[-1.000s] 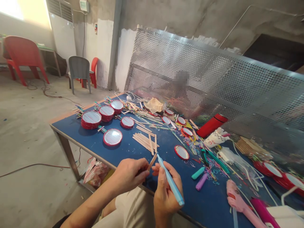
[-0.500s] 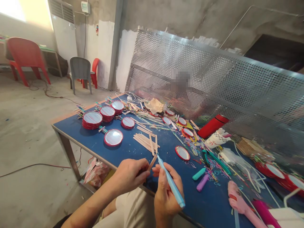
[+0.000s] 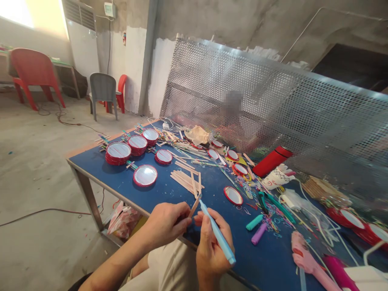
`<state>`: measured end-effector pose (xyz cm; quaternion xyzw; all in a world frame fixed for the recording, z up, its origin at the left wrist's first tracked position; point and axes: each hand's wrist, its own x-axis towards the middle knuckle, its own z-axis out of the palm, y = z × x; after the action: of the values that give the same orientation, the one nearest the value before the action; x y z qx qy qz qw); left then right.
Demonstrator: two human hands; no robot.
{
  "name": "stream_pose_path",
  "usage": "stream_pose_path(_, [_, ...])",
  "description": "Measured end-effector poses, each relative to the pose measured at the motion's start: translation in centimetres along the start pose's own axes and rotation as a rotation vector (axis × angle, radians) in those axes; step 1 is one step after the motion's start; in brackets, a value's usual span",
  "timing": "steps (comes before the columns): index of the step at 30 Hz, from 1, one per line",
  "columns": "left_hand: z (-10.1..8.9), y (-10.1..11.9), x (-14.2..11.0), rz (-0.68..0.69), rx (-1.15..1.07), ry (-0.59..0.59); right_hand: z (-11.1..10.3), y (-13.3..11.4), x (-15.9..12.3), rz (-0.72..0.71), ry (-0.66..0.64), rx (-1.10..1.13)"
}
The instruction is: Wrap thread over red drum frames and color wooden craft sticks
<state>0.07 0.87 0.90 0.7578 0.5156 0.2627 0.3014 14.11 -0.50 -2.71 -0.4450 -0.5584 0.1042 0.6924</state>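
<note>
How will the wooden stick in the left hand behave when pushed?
The wooden stick looks thin, so probably light. Its flat shape makes rolling unlikely. It juts straight from the left hand, so seems fairly stiff.

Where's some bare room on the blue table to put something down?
Bare blue table shows between the right hand, purple cylinder and pink tool. Another patch lies between the leftmost red-rimmed stack, the front handled disc and the table's near edge. It's crowded around the red bottle and colourful bands, and farther back, where loose sticks spread.

Left hand and right hand: bare. Legwear at 6 o'clock: cream fabric, softly creased.
</note>
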Motion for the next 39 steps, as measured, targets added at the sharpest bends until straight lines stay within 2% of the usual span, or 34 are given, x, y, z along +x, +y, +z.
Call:
stream_pose_path(4, [-0.04,0.07,-0.07,-0.002,-0.001,0.006,0.05,-0.04,-0.16,0.013,0.080,0.015])
stream_pose_path(10, [0.02,0.07,-0.03,0.012,-0.024,0.013,-0.18,0.31,-0.34,-0.020,-0.042,0.005])
stream_pose_path(15, [0.06,0.00,-0.01,0.001,-0.014,0.014,0.15,-0.08,-0.07,-0.003,0.062,-0.004])
stream_pose_path(20, [0.03,0.06,-0.20,0.007,-0.028,0.005,0.05,0.16,-0.07,-0.048,-0.021,0.010])
stream_pose_path(25, [-0.10,0.13,-0.24,0.007,-0.003,0.009,0.08,-0.01,-0.03,-0.012,0.049,0.003])
stream_pose_path(29, [-0.12,0.15,-0.23,0.007,-0.026,-0.001,0.06,0.00,-0.06,-0.042,-0.021,0.007])
stream_pose_path(33, [-0.18,0.21,-0.18,-0.003,-0.017,0.004,0.08,0.02,-0.09,0.003,0.043,-0.010])
stream_pose_path(39, [-0.15,0.14,-0.11,0.006,-0.024,0.012,0.04,0.00,-0.09,-0.005,0.007,-0.013])
